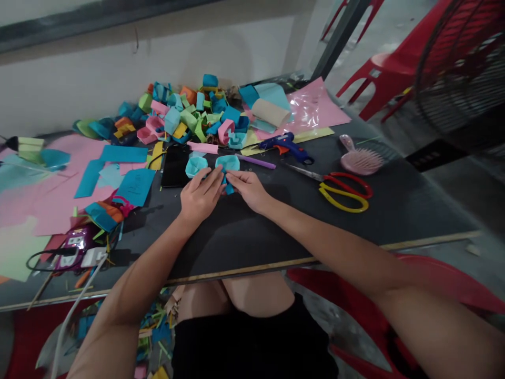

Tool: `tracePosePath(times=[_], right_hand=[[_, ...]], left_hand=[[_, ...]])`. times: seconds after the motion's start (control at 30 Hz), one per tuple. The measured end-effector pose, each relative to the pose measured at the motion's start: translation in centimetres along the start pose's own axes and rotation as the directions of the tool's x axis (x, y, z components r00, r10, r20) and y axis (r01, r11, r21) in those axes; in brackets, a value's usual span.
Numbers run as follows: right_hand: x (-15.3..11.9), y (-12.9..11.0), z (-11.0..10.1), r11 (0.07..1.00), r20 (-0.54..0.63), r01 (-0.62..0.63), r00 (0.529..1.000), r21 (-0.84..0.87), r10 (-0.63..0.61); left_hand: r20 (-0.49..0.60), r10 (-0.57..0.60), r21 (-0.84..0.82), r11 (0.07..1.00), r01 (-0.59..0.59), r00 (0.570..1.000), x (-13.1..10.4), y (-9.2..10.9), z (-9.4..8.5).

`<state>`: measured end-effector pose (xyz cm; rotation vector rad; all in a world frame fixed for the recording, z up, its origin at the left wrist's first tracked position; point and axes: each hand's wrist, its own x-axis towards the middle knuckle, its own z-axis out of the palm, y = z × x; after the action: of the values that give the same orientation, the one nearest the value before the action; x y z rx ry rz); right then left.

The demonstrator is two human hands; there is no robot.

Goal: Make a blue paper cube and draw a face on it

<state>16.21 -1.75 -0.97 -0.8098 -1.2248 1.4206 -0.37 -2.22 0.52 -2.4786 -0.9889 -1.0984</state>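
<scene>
Paper strip [230,188], dk blue, pinched btwn fingertips of L hand [202,196] & R hand [249,188], close together over middle of dark table [244,237]; fingers partly hide the hold. Lt-blue cup [228,162] just behind strip, partly covered by fingers; 2nd cup [195,166] just behind L hand. Black flat device [173,167] to its left. Purple stick [258,161] nr R hand, blue glue gun [286,145] beyond. Farther right: scissors [323,182], red/yellow handles, then pink hairbrush [361,159]. Pile of multicol. paper pcs [189,118] at back, by wall.
</scene>
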Motion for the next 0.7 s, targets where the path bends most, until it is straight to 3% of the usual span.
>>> tracePosePath(times=[0.17, 0.5, 0.7], right_hand=[[-0.39, -0.18, 0.19, 0.999, 0.015, 0.004, 1.000, -0.042, -0.004], [-0.65, -0.53, 0.23, 0.970, 0.073, 0.090, 0.995, -0.225, -0.075], [-1.03, -0.70, -0.09, 0.894, 0.033, 0.149, 0.988, -0.422, -0.149]], left_hand=[[-0.154, -0.076, -0.039, 0.997, 0.071, 0.985, 0.43, 0.32, -0.44], [-0.047, -0.170, -0.109, 0.980, 0.165, 0.984, 0.67, -0.27, -0.61], [0.022, -0.307, -0.210, 0.929, 0.304, 0.952, 0.72, -0.12, -0.06]])
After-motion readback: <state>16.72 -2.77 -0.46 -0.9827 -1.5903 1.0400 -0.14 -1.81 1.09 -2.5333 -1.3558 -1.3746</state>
